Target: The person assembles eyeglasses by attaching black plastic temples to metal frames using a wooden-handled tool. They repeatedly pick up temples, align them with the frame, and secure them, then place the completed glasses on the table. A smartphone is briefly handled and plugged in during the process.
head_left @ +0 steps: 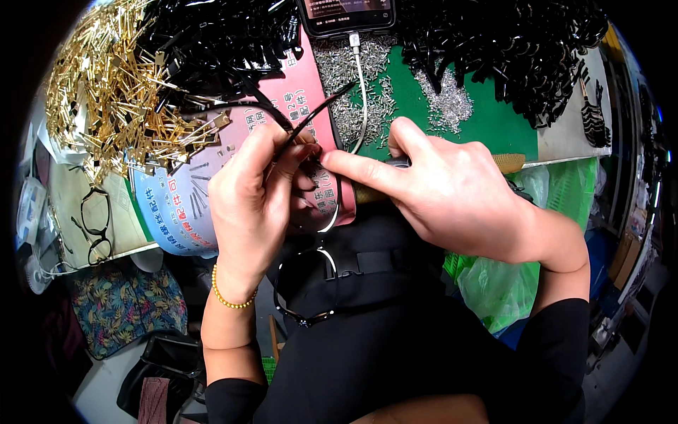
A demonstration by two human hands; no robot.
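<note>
My left hand [251, 198] pinches a black eyeglass frame [311, 283] near its hinge, with the thin black temple arms [311, 116] sticking up and away from it. The frame's rims hang down over my lap. My right hand [452, 191] grips a small dark tool [397, 162], forefinger stretched along it, its tip meeting the hinge between my left fingers. Both hands touch at the hinge. The tool's tip is hidden by my fingers.
A heap of gold metal parts [106, 85] lies at left, black plastic parts [508, 42] across the back, small silver screws [445, 106] on the green mat. A phone [346, 14] with a white cable, spare glasses [95, 226], a green bag [508, 283].
</note>
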